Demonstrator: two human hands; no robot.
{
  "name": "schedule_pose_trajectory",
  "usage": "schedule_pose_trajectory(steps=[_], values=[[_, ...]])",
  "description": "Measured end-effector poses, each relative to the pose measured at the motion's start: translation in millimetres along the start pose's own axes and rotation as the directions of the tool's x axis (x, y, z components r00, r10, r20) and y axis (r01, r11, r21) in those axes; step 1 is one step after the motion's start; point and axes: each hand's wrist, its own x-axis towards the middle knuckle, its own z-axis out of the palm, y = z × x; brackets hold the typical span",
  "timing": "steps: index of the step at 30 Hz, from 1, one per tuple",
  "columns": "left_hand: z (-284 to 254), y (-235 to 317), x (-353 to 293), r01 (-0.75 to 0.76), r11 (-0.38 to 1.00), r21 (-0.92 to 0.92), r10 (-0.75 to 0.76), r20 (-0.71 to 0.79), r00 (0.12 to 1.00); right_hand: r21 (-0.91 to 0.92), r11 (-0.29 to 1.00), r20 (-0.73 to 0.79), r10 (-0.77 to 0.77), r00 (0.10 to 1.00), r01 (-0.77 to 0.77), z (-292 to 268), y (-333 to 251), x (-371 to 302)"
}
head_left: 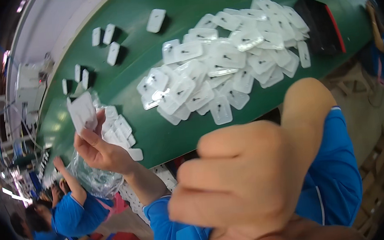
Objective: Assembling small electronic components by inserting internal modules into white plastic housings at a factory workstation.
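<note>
My left hand (pixel 98 148) holds a white, rounded rectangular plastic piece (pixel 81 112) upright, pinched between thumb and fingers, over the left side of the green table (pixel 157 139). Large in the foreground is my right hand (pixel 238 180), raised close to the head with its fingers curled in; whatever it may hold is hidden. Beyond it spreads a heap of flat, translucent white plastic pieces (pixel 193 81), many with a small dark part at the middle. A smaller pile of white pieces (pixel 119 133) lies beside my left wrist, partly behind the hand.
Several white blocks (pixel 113 53) stand apart at the far left of the table. A black box with a red edge (pixel 321 25) borders the heap on the right. Clear plastic bagging (pixel 94 179) hangs at the left edge. Co-workers in blue (pixel 79 214) are at the left.
</note>
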Motion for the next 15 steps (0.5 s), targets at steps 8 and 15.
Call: schedule_pose_trajectory(steps=[8, 15], values=[[98.9, 51.2, 30.4, -0.116, 0.937, -0.33, 0.173, 0.15, 0.973, 0.133, 0.975, -0.052, -0.173, 0.984, 0.178, -13.1, -7.2, -33.5], [102.3, 53.8, 41.1, -0.169, 0.966, -0.194, 0.165, -0.038, 0.986, 0.206, 0.954, -0.123, -0.195, 0.973, 0.217, -5.1, -52.9, -65.1]])
